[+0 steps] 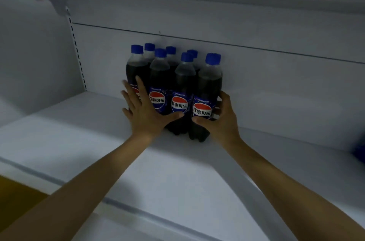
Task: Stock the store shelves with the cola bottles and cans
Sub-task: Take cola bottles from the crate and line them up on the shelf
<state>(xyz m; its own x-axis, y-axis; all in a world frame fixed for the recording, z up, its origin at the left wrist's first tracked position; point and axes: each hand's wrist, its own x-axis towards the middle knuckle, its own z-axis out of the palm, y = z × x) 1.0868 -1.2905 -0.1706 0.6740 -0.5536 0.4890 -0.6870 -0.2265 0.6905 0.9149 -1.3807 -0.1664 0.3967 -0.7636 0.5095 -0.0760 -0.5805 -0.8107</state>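
Cola bottles [182, 82], 7 of em w/ blue caps, standing upright in a tight bunch on the white shelf [177, 171], right up near the back panel [276, 86]. Left hand [144, 116] is flat, fingers spread, pressing the left & front of the bunch. Right hand [220, 120] wraps round the front-right bottle [209, 84], thumb on its label.

The left forearm [88, 177] and right forearm [276, 177] are bare, like the left hand [144, 114] and right hand [221, 120].
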